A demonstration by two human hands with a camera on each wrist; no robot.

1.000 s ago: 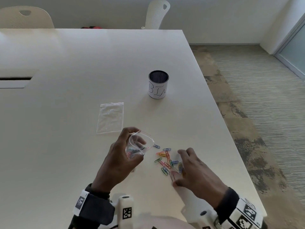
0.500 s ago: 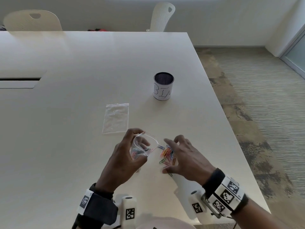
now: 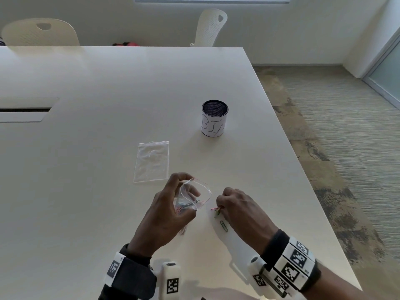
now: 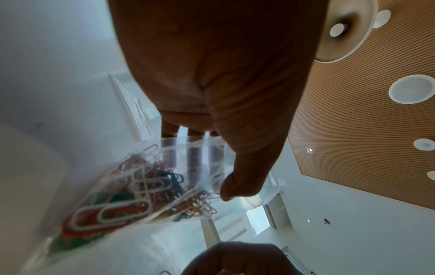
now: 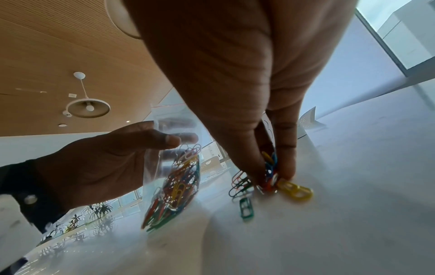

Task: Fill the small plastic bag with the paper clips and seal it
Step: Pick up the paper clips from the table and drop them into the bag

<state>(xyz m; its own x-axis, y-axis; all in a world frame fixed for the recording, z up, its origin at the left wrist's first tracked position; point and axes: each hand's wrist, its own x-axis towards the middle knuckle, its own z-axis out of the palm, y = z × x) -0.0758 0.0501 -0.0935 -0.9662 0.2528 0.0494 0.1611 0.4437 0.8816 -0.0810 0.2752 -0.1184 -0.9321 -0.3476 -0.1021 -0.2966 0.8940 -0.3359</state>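
Note:
My left hand (image 3: 173,204) holds a small clear plastic bag (image 3: 194,198) upright above the table, its mouth held wide with the thumb inside. The bag (image 4: 132,188) (image 5: 174,182) holds several coloured paper clips. Just right of it, my right hand (image 3: 236,204) is bunched on the table and pinches a cluster of paper clips (image 5: 270,176) between thumb and fingertips. A green paper clip (image 3: 224,226) (image 5: 246,206) lies loose beside that hand. A pink clip (image 3: 183,230) lies under my left hand.
A second clear plastic bag (image 3: 152,161) lies flat on the white table (image 3: 86,191) behind my left hand. A black mesh cup (image 3: 214,119) with a white label stands farther back right. The table's right edge is near my right wrist.
My right hand has drawn the scattered clips together into a bunch and closed its fingers on them. My left hand has kept the bag in place.

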